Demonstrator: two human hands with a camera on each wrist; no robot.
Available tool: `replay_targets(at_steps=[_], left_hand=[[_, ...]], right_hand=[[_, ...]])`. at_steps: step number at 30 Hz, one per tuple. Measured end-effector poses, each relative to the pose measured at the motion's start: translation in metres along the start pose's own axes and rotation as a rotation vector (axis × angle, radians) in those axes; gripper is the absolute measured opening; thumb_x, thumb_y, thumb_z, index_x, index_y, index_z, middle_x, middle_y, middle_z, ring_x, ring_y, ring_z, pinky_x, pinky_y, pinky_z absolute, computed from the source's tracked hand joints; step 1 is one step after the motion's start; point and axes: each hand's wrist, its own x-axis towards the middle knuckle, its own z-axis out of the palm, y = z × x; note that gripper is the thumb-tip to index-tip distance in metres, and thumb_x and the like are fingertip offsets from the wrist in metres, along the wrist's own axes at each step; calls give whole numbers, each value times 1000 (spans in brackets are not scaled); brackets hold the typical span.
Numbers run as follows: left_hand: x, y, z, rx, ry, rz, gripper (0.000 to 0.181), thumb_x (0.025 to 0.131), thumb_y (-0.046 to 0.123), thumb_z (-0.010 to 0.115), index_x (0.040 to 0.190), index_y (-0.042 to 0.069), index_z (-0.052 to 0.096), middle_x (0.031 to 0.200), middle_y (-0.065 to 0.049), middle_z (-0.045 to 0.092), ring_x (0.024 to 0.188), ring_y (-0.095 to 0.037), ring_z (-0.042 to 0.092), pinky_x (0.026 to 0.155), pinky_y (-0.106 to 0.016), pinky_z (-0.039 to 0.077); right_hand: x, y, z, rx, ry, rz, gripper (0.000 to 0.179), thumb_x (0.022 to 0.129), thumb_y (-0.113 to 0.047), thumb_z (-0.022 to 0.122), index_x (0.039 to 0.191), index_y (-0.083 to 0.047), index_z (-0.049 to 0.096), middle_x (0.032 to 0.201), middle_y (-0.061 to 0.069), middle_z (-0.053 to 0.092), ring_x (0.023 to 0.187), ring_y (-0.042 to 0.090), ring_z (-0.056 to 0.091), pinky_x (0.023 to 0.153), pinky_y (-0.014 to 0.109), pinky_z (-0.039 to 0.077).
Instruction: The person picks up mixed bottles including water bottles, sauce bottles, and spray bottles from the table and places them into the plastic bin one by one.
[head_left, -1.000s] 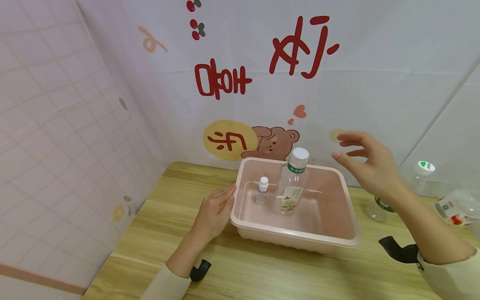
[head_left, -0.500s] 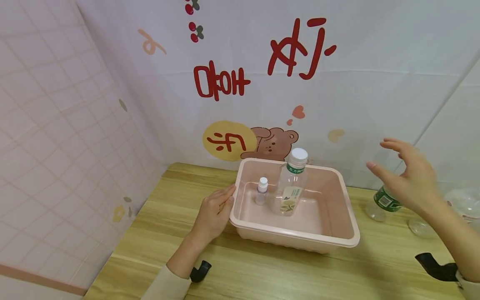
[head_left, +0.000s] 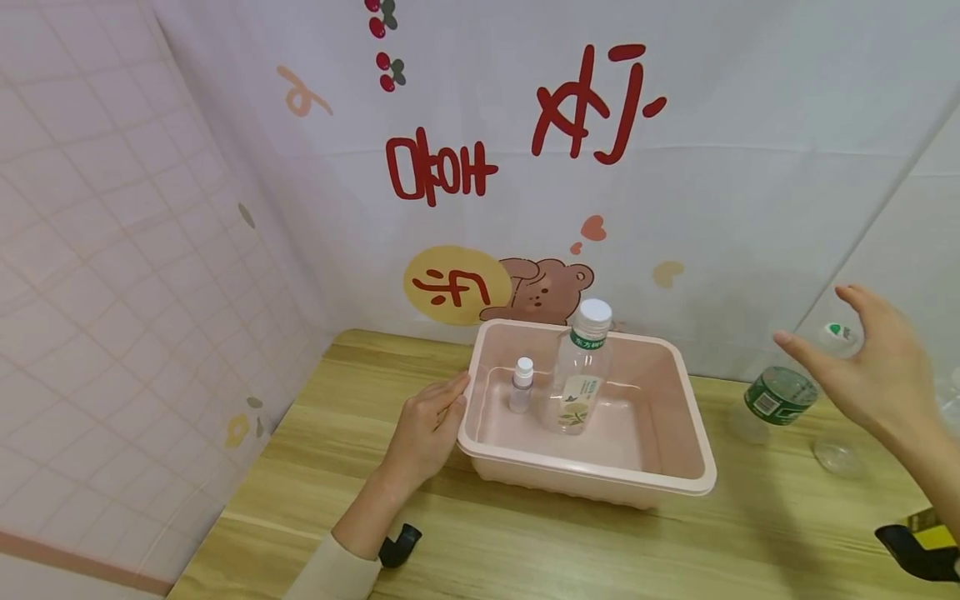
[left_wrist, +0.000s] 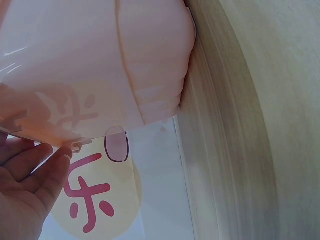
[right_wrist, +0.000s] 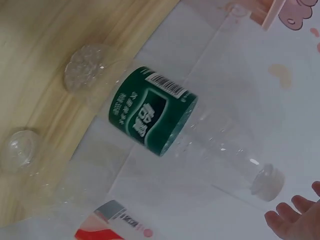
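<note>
My left hand [head_left: 426, 425] rests at the left rim of a pink plastic basin [head_left: 592, 483], its fingertips touching the edge; in the left wrist view those fingers [left_wrist: 52, 175] meet the rim from outside. Upright in the basin stand a clear bottle [head_left: 581, 371] with a white cap and a small clear bottle [head_left: 521, 392], also white-capped. At the right, my right hand [head_left: 885, 375] is held in the air with thumb and fingers spread, holding nothing. Nearest to it is a clear, green-labelled plastic bottle [right_wrist: 152, 111]; its white cap lies close to the fingertips in the right wrist view.
Another clear bottle [right_wrist: 20, 150] stands beside the green-labelled one, with a red and white label [right_wrist: 107, 222] showing near it. Everything stands on a wooden table [head_left: 360, 400] against a printed white wall cloth [head_left: 712, 208]. A black and yellow object [head_left: 930, 533] shows at the right edge.
My right hand has moved right, away from above the basin towards the bottles at the right. The left hand stays at the rim, and the basin and its bottles have not moved.
</note>
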Motion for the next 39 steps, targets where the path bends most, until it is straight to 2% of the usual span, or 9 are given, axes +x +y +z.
replay_targets(at_steps=[6,11,15,26,27,30,32,34,39], left_hand=[[-1,-1,0,-12,1,-2,34,104,10,58,135,-3,68,138,-15,67,127,-31,65,108,-47,52],[0,-1,0,-22,-3,-7,35,105,10,58,135,-3,68,138,-17,66,128,-31,64,107,-47,52],[0,0,0,-27,0,-5,34,105,9,58,135,-3,68,137,-17,67,128,-31,64,107,-46,52],[0,-1,0,-24,3,-5,34,104,10,59,135,-2,68,138,-12,67,128,-30,65,107,-46,52],[0,-1,0,-22,3,-6,34,104,10,58,135,-2,68,138,-12,67,128,-30,65,107,-46,52],[0,-2,1,-16,3,-10,34,104,10,58,135,-2,68,138,-12,67,128,-30,64,108,-47,52],[0,-2,1,-14,3,-12,34,104,10,58,135,-2,68,138,-12,67,128,-30,64,107,-47,52],[0,-2,1,-12,2,-12,34,104,10,58,135,-2,68,138,-12,67,128,-30,64,107,-47,52],[0,-1,1,-8,1,-9,34,104,10,58,134,-2,69,138,-12,67,128,-30,65,108,-46,52]], right_hand=[[0,14,-2,-12,-50,85,101,98,-41,71,165,4,10,166,38,14,148,63,17,112,81,19],[0,22,-3,-14,-74,152,103,99,-44,68,166,3,5,166,38,10,140,70,23,101,85,28],[0,29,-4,-7,-96,198,104,100,-46,66,165,3,2,167,38,7,139,70,24,99,84,30],[-2,43,-2,4,-150,239,97,103,-48,61,161,12,12,159,45,20,132,70,33,89,79,40],[-2,43,-2,3,-154,239,97,103,-48,61,161,12,13,158,46,22,132,69,34,88,77,41],[-2,45,-1,-13,-165,239,95,103,-50,60,159,13,17,153,46,30,130,67,38,75,52,51],[-2,46,-1,-20,-163,237,94,103,-50,60,158,15,21,148,47,36,127,65,42,67,34,47],[-2,47,0,-18,-153,239,91,103,-50,60,155,17,26,142,47,42,123,64,45,60,20,37],[-3,48,-1,-2,-132,248,87,103,-47,62,150,19,33,135,44,48,115,61,50,52,11,35]])
